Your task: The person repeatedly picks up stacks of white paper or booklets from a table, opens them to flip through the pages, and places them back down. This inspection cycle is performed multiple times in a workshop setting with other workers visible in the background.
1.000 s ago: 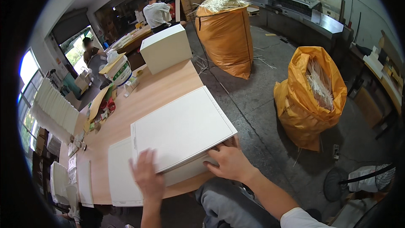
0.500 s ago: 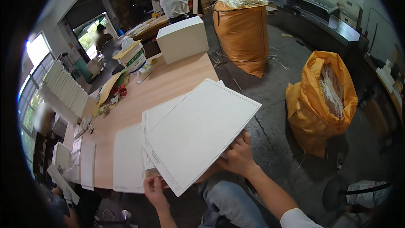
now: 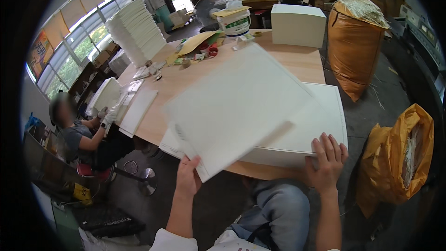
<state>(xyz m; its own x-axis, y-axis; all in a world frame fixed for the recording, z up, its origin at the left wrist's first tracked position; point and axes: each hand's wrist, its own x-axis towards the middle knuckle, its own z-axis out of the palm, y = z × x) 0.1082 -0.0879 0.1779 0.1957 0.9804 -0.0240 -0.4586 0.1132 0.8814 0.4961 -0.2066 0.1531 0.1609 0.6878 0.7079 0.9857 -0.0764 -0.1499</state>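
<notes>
Sheet now above left hand

I read this as a paper or print-finishing workshop, not an office or home. The wooden bench carries white sheet stacks at its near edge, a white block at its far edge, and a tub plus scraps near the far left corner. A tall stack of white sheets stands off the left edge. Two orange sacks of shredded trimmings sit on the concrete floor right of the bench. A seated worker is at the left side, more people at far benches. Big windows run along the left wall.
</notes>
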